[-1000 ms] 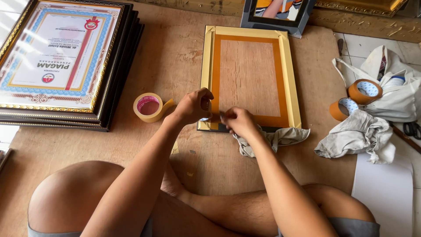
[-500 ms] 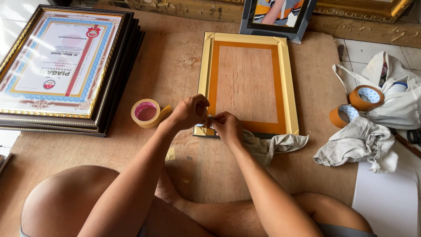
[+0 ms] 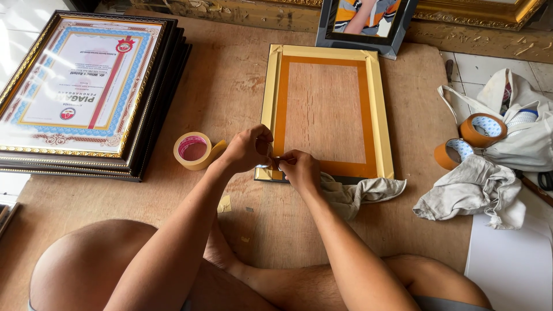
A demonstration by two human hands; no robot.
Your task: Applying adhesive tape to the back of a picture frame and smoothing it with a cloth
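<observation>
Gold rectangular picture frame (image 3: 381, 109) w/ orange tape border lies face-down; left hand (image 3: 249, 148) & right hand (image 3: 300, 170) pinch shut at its near-left corner, what they grip hidden. Tape could crease, frame slide onto grey rag (image 3: 357, 193).

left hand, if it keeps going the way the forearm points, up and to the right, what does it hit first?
Probably the right hand: the left hand already meets it fingertip to fingertip at the near-left corner of the gold picture frame. Past that lies the frame's brown backing; depth is unclear.

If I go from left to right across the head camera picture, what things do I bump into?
Stack of framed certificates → tan tape roll → gold frame lying face down → two orange tape rolls → white bag.
</observation>
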